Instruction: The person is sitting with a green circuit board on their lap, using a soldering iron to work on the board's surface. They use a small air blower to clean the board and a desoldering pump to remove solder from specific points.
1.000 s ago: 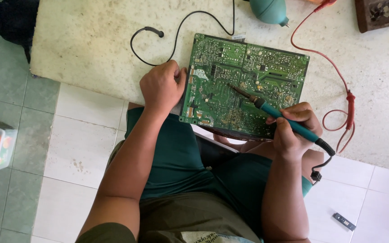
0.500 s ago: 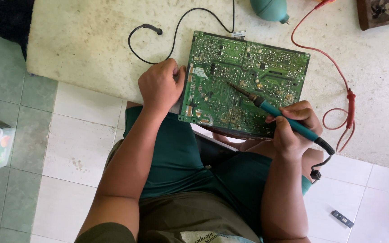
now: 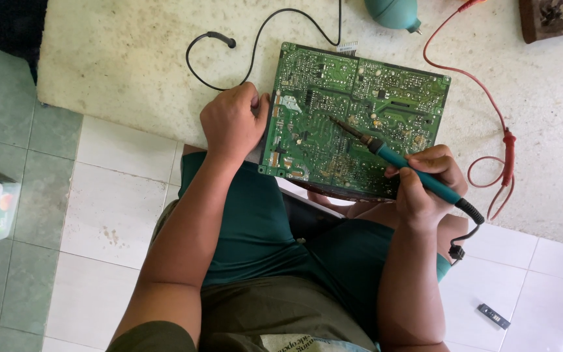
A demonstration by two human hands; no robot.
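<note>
A flat green board (image 3: 353, 117), densely soldered, is gripped at its edge by the closed left hand (image 3: 232, 124); a teal iron (image 3: 412, 173) is pinched in the right hand (image 3: 425, 186), its tip resting on the board.

Left hand (image 3: 231, 122) bare, no glove, no ring visible. Right hand (image 3: 425, 184) bare too. Both forearms uncovered to near frame edge. Dark teal-green shorts (image 3: 275, 234) over thighs. Olive-drab shirt (image 3: 255, 309) at near edge, pale printed patch at hem.
</note>
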